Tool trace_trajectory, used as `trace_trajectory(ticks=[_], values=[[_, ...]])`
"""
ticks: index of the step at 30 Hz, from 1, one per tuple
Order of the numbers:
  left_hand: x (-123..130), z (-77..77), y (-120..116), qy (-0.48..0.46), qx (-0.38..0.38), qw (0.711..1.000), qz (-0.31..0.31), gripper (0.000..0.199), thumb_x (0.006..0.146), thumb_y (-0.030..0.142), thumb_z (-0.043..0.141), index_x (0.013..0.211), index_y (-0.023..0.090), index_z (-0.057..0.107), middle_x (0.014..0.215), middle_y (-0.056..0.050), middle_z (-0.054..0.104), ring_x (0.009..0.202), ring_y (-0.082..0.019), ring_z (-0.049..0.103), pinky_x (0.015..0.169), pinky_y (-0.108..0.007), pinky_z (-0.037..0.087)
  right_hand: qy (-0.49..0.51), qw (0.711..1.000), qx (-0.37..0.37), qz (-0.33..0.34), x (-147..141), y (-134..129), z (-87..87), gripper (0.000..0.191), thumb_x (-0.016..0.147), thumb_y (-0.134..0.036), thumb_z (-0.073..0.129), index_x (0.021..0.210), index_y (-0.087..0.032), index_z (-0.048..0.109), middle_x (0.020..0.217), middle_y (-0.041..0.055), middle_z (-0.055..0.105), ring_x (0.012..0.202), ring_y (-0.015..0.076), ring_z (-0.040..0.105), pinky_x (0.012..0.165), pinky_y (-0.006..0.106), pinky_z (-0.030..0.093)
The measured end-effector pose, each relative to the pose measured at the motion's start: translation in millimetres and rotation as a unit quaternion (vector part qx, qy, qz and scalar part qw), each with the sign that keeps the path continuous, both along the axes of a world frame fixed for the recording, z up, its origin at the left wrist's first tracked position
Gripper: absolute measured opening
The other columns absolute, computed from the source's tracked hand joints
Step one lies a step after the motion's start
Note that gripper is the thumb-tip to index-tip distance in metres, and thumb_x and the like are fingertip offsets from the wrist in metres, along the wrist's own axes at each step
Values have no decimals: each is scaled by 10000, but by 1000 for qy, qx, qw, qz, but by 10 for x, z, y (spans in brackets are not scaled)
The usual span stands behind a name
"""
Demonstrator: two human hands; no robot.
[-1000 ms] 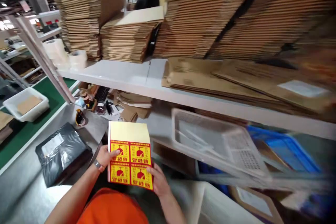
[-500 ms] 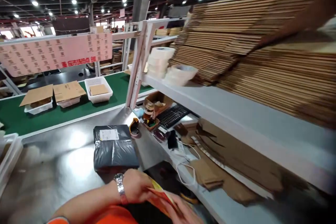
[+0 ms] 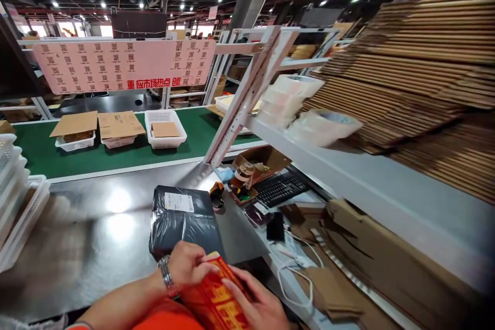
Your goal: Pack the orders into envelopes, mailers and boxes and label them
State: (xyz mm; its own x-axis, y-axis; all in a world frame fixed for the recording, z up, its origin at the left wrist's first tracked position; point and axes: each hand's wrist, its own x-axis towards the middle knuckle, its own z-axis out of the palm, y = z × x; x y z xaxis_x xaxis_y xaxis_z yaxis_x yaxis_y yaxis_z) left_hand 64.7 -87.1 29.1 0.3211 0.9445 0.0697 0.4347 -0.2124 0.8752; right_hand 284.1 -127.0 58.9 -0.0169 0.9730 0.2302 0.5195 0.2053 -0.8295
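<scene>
A red packet with yellow print (image 3: 222, 301) is held between my two hands at the bottom centre. My left hand (image 3: 189, 264), with a metal watch on the wrist, pinches its upper left edge. My right hand (image 3: 257, 299) grips its right side, with the thumb on the printed face. Just beyond my left hand, a black plastic-wrapped parcel (image 3: 185, 227) with a white label lies on the metal table (image 3: 93, 252).
A green conveyor (image 3: 112, 157) carries white baskets (image 3: 166, 140), some topped with cardboard. Basket stacks (image 3: 15, 206) stand left. At right, a shelf (image 3: 348, 165) holds tape rolls (image 3: 328, 126) and flat cardboard (image 3: 417, 77). Below are a keyboard (image 3: 280, 188), cables and brown paper.
The red packet has turned its printed face up and shows more fully. My left hand has moved slightly up and left. The camera view has swung left.
</scene>
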Motion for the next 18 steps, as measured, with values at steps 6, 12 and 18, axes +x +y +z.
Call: trace_trajectory(ticks=[6,12,18], values=[[-196,-95,9,21,28,999,21,561,936,544,734,579,233,433,565,20,449,562,-129,371,596,-330,227,10,999,-46,8,-182,-3,-58,426,909,-688,779,1002,-295,916,990,70,895,853,266,866,808,282,723],[-375,-207,13,53,18,998,17,647,989,681,622,577,238,394,561,4,435,558,-134,361,594,-345,210,38,999,-33,-18,-376,-51,-105,372,892,-653,834,900,-290,913,919,62,884,780,253,847,756,272,723],[-619,-246,-72,86,20,996,4,643,1044,644,551,558,229,478,548,-28,484,531,-141,419,588,-357,257,33,998,47,-9,-595,-88,-143,205,966,-482,825,899,-315,923,952,62,880,843,233,851,828,299,731]])
